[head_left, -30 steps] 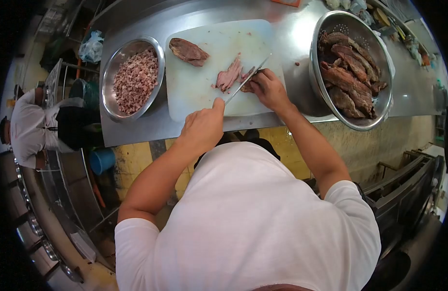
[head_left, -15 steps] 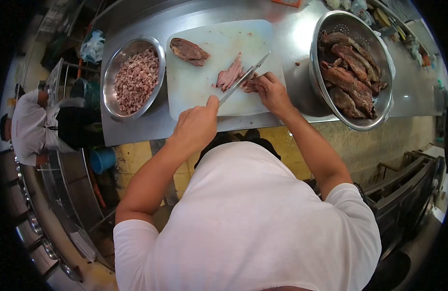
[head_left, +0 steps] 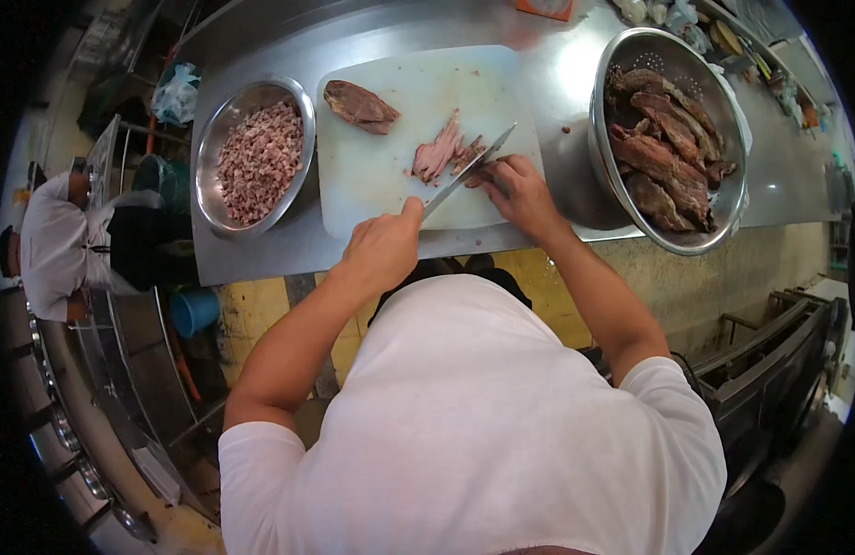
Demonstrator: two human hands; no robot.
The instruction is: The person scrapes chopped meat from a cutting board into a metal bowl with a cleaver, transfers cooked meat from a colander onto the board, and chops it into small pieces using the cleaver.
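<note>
My left hand (head_left: 383,248) is closed round the handle of a knife (head_left: 471,170), its blade slanting up and to the right over the white cutting board (head_left: 363,176). My right hand (head_left: 522,194) has its fingers bent onto a small piece of browned meat (head_left: 467,157) beside the blade; its fingertips are partly hidden. Left of the blade lie pink meat slices (head_left: 435,153), touching or almost touching that piece. A larger browned meat chunk (head_left: 360,106) rests near the board's upper left corner.
Left of the board stands a metal bowl (head_left: 205,165) of diced meat. On the right, a metal colander (head_left: 601,139) holds several long meat pieces. Both are on the steel table (head_left: 576,176). Another person (head_left: 57,236) in white stands at far left, near a blue bucket (head_left: 194,312).
The knife blade has swung lower and its tip now points more to the right. My right hand has shifted slightly down, still at the meat. The view has tilted a little.
</note>
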